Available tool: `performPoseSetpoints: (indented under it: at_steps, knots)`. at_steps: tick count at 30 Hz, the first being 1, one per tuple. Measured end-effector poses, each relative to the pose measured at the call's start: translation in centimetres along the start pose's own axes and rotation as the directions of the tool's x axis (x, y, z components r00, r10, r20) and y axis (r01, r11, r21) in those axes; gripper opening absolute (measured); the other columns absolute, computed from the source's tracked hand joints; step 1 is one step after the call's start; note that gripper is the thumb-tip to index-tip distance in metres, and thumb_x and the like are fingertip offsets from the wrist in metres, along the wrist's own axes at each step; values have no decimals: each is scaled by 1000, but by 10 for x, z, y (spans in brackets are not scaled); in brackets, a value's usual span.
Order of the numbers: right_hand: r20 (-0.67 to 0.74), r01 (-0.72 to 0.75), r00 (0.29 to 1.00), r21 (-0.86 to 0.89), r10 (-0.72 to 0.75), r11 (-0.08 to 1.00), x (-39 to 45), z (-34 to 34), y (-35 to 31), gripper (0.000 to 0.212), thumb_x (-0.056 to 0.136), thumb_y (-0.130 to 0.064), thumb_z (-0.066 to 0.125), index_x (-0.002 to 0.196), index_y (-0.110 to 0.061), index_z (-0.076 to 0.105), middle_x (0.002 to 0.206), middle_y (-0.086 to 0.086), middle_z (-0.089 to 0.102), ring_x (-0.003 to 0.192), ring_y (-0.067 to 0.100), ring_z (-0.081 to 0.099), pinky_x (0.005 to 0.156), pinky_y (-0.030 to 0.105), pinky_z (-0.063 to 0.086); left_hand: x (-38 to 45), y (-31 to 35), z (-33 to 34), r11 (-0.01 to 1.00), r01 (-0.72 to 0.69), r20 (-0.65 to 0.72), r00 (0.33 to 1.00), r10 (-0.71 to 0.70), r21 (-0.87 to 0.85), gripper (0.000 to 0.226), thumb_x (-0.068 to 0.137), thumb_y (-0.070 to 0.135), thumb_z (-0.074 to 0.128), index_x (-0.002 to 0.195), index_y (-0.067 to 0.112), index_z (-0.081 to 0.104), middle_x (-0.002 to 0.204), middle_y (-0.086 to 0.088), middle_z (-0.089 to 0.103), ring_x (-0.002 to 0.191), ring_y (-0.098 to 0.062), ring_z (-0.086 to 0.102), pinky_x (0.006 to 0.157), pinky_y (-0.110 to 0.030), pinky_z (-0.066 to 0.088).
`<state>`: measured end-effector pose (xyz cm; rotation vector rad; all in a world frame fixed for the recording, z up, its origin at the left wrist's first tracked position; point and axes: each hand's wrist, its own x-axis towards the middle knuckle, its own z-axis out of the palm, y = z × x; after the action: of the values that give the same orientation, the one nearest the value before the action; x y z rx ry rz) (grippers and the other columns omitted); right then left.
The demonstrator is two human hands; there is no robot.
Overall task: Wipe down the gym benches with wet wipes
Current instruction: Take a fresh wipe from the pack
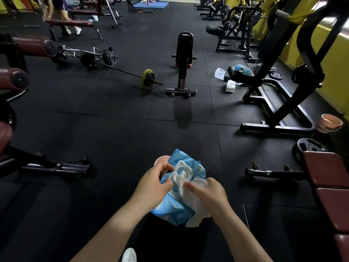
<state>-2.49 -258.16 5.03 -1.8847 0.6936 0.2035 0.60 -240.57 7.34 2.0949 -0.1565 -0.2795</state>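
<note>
A: Surroundings noted first. A black upright bench [184,59] is seen straight ahead on the rubber floor [113,129], well apart from the hands. To its left a barbell [132,72] with a yellow plate [148,78] lies across the floor.

B: And to the sides?

A: A maroon padded bench [328,178] is placed at the right edge, near the person; a loose weight plate [309,148] lies just beyond it. Black machine frames [279,103] are ranged along the yellow wall on the right. Another maroon bench [69,22] is seen far left, with a person beside it.

B: Containers?

A: A pink bowl [330,122] is set on the floor by the right frame; its contents cannot be made out. A second blue pack [242,69] rests on a black seat at right, with white packaging on the floor beside it.

B: The task item?

A: A blue wet-wipe pack [177,208] is held low in front of the body, its white lid flap raised. A white wipe [181,181] is partly drawn from the opening.

B: Hands?

A: The left hand [153,186] is curled against the pack's left side, fingertips pinching the wipe. The right hand [209,191] is curled too, fingers closed on the wipe and on loose white sheeting hanging below.
</note>
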Motion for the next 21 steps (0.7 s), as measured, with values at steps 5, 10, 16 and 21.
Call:
performPoseSetpoints:
  at_steps: [5, 10, 16, 21]
  knots:
    - [48, 86, 994, 194, -97, 977, -7, 1, 8, 18, 80, -27, 78, 77, -12, 71, 70, 2, 71, 64, 14, 68, 52, 26, 53, -1, -2, 4, 995, 45, 34, 998, -48, 90, 29, 82, 44, 73, 101, 35, 54, 98, 20, 58, 90, 5, 55, 71, -15, 42]
    - [237, -2, 968, 348, -86, 937, -18, -3, 8, 20, 94, -28, 61, 88, -13, 73, 80, 8, 69, 73, 17, 65, 64, 30, 51, -2, -4, 4, 984, 2, -77, 997, 12, 181, 31, 82, 35, 73, 91, 45, 45, 92, 20, 53, 84, 3, 53, 63, -12, 38]
    - [379, -116, 914, 591, -147, 799, -31, -5, 6, 28, 97, -28, 56, 107, -5, 67, 97, 18, 66, 88, 29, 61, 71, 36, 51, -4, -11, 5, 906, -139, -209, 949, 237, 399, 11, 85, 41, 69, 90, 38, 60, 109, 46, 37, 87, 6, 50, 67, -22, 49]
    - [359, -60, 905, 638, -227, 768, -37, -6, 3, 30, 88, -30, 61, 105, -7, 70, 99, 15, 69, 87, 23, 66, 71, 35, 54, 0, -11, 2, 846, -367, -136, 884, 447, 387, 5, 82, 29, 76, 85, 31, 73, 98, 37, 51, 100, 4, 49, 85, -32, 51]
